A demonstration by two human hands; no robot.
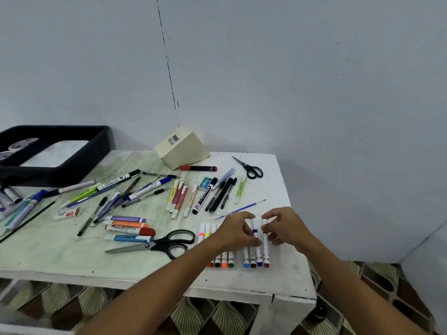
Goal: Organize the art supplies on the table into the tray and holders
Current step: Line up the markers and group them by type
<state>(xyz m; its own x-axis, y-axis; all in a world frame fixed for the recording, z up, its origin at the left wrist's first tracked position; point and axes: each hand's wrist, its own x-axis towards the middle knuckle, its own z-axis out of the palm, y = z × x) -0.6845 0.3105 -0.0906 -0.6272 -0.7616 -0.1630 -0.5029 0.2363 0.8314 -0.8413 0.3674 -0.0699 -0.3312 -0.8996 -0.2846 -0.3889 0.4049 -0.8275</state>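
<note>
Near the front right edge of the worktop (72, 257), a row of white markers (256, 256) lying side by side, coloured caps toward the person. Left hand (238, 232) curled over the row, pinching one marker with a blue band; right hand (285, 228) pinching the marker next to it. Further out, pens, highlighters and two pairs of scissors (159, 243) scattered loose. Dark tray (101, 151) at the far left corner, holding only some tape rolls and a pale sheet. Cream holder (181, 151) tipped on its side, apparently empty. Judged from this, sorting hardly begun; nearly all left to do.
</note>
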